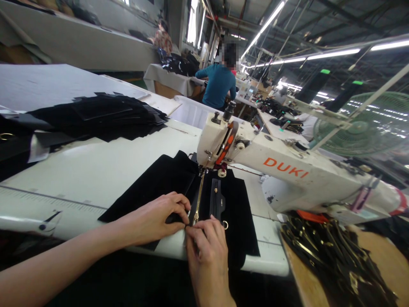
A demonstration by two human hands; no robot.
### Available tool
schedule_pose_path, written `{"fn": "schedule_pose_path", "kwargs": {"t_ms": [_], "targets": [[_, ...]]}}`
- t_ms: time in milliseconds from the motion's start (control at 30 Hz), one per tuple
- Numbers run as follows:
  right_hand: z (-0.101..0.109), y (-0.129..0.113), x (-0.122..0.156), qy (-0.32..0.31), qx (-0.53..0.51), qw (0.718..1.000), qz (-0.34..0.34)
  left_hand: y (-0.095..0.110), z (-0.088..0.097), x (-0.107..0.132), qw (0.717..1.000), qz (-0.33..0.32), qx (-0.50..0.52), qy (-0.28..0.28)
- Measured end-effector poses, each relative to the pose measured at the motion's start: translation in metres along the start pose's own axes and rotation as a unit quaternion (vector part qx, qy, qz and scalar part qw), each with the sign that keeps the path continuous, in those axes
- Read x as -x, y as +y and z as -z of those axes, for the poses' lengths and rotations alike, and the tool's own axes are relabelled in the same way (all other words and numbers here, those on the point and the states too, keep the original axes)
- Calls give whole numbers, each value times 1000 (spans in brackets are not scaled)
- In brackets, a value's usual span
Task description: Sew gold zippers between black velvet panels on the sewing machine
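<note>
Both hands meet at the near edge of the black fabric [179,183] spread on the white table [96,170], with a gold zipper [198,196] running between them. The zipper's long axis points from the fingertips toward about 12 o'clock, leaning slightly to 1 o'clock, and ends under the needle area of the white sewing machine [287,175]. The left hand [156,217] lies at 9 o'clock of the zipper's near end, fingers curled and pressing the fabric fold down, thumb at the seam. The right hand [206,243] sits at 6 o'clock of that end, fingers bent, fingertips pinching or pressing the zipper end; the exact grip is hidden by the knuckles. Both hands touch the work, and the right one lies closer to the zipper line. A small ring [225,224] lies just at 2 o'clock of the right hand. A stack of black pieces [102,113] rests well away at 10 o'clock, and loose zippers [335,256] pile at 3 o'clock.
</note>
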State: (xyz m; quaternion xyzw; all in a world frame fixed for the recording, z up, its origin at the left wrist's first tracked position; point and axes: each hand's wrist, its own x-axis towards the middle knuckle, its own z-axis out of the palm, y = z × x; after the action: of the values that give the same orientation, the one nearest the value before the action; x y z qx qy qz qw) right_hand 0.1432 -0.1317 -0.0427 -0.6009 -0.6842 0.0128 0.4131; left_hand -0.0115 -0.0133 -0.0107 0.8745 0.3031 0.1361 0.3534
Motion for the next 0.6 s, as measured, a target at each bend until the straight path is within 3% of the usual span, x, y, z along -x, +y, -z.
{"fn": "schedule_pose_path", "kwargs": {"t_ms": [200, 333, 433, 600], "targets": [[3, 1, -5, -38, 0, 999, -22, -3, -4, -2, 1000, 19, 4, 9], [17, 7, -8, -66, -59, 995, -36, -3, -8, -2, 1000, 26, -3, 16], [28, 15, -8, -68, -63, 996, 3, -3, -8, -3, 1000, 25, -7, 13], [29, 25, -5, -139, -16, 984, 112, -5, -8, -4, 1000, 22, -11, 16]]}}
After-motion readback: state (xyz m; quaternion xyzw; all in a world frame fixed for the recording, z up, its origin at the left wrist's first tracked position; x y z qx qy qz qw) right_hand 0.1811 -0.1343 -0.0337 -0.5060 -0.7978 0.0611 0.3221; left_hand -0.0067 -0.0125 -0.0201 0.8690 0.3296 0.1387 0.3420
